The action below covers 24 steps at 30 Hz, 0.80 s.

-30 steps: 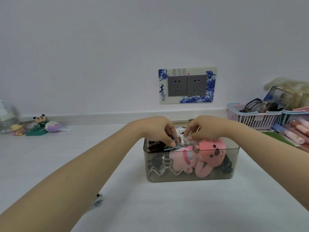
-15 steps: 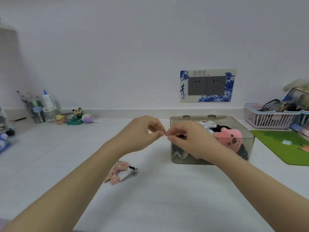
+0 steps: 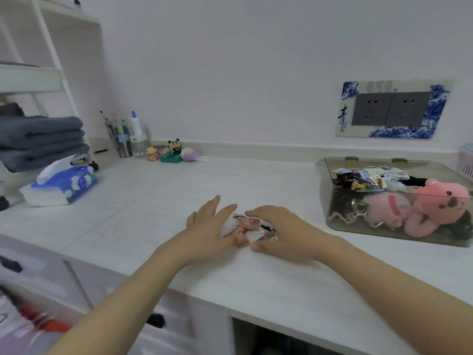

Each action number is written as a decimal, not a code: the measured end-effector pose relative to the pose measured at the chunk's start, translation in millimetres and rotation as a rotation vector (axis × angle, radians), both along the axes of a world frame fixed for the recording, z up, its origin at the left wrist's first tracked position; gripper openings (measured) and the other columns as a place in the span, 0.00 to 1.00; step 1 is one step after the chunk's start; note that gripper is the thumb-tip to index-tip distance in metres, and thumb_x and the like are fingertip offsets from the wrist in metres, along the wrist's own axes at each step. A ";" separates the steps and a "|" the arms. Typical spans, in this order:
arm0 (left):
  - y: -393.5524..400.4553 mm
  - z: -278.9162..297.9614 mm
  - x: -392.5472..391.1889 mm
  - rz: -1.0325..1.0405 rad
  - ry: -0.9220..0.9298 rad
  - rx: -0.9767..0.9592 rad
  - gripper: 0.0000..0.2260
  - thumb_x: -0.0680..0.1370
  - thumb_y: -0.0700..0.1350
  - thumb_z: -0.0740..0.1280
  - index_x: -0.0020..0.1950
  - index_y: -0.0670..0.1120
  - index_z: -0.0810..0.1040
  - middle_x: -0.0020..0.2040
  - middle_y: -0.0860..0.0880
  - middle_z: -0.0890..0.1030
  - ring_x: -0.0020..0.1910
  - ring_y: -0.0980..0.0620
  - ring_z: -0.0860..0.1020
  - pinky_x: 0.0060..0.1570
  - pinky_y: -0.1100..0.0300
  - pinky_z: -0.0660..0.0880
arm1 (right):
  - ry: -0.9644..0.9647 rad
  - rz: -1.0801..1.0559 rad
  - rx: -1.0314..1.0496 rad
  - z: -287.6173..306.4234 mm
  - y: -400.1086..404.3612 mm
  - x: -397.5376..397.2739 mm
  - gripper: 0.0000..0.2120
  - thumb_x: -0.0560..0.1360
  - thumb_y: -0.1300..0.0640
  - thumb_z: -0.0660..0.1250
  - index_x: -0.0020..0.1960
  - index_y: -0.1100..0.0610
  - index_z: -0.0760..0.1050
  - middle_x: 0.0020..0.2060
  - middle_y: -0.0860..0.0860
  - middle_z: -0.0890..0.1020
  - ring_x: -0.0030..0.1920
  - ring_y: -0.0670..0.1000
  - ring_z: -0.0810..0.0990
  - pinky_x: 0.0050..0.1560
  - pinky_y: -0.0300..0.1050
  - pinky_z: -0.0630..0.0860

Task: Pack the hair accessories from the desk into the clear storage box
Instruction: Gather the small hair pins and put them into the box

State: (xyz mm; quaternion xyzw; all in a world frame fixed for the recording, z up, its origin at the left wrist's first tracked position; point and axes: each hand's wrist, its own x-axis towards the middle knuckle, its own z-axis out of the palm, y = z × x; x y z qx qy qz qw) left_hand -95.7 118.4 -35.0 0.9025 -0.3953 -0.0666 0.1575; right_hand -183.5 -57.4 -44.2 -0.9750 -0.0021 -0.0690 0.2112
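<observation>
Pickup step: left hand (image 3: 204, 226) and right hand (image 3: 279, 229) flank the bow clip (image 3: 244, 230) on the desk (image 3: 153, 201), fingers apart, relaxed, touching it, no grip yet. Next: pinch, lift, carry right of the fingers into the box (image 3: 332, 201). Path open; desk edge just behind the wrists.

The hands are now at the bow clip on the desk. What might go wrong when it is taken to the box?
1. The left hand and right hand flank the bow clip without a clear grip, so it may slip out when lifted.
2. The clear box is already crowded with a pink plush toy and clips, so the bow may perch on top and fall out.
</observation>
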 end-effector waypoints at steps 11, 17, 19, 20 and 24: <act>-9.5 -27.5 24.9 -0.095 0.160 -0.221 0.32 0.76 0.61 0.61 0.76 0.54 0.53 0.77 0.53 0.54 0.76 0.56 0.53 0.74 0.56 0.55 | -0.123 -0.044 -0.053 -22.7 -2.6 32.5 0.19 0.75 0.44 0.63 0.65 0.45 0.71 0.58 0.46 0.75 0.58 0.49 0.69 0.62 0.44 0.65; -21.6 -30.6 25.1 -0.153 0.075 -0.350 0.26 0.76 0.54 0.65 0.73 0.51 0.62 0.71 0.55 0.65 0.70 0.60 0.63 0.65 0.68 0.60 | -0.251 -0.120 0.020 -27.1 -11.9 29.6 0.11 0.74 0.52 0.67 0.54 0.53 0.78 0.50 0.50 0.77 0.53 0.52 0.73 0.53 0.42 0.68; -18.7 -26.3 21.3 -0.149 0.008 -0.399 0.24 0.76 0.55 0.65 0.70 0.51 0.66 0.68 0.55 0.68 0.67 0.60 0.66 0.64 0.67 0.62 | -0.279 -0.127 0.005 -26.1 -10.8 30.4 0.09 0.74 0.52 0.67 0.52 0.53 0.79 0.48 0.50 0.80 0.51 0.52 0.74 0.52 0.44 0.69; -15.3 -23.5 21.0 -0.136 -0.058 -0.414 0.23 0.76 0.57 0.64 0.69 0.51 0.69 0.67 0.54 0.70 0.67 0.59 0.67 0.65 0.66 0.62 | -0.300 -0.143 -0.001 -25.3 -10.5 31.2 0.08 0.74 0.52 0.66 0.51 0.53 0.79 0.47 0.49 0.80 0.51 0.52 0.74 0.52 0.44 0.70; 9.1 -7.3 23.1 0.029 -0.313 -0.292 0.21 0.77 0.57 0.56 0.67 0.51 0.71 0.65 0.52 0.70 0.67 0.53 0.65 0.61 0.63 0.55 | -0.391 -0.205 0.015 -19.2 -9.7 29.1 0.09 0.75 0.53 0.65 0.53 0.52 0.80 0.45 0.49 0.82 0.50 0.51 0.74 0.48 0.42 0.67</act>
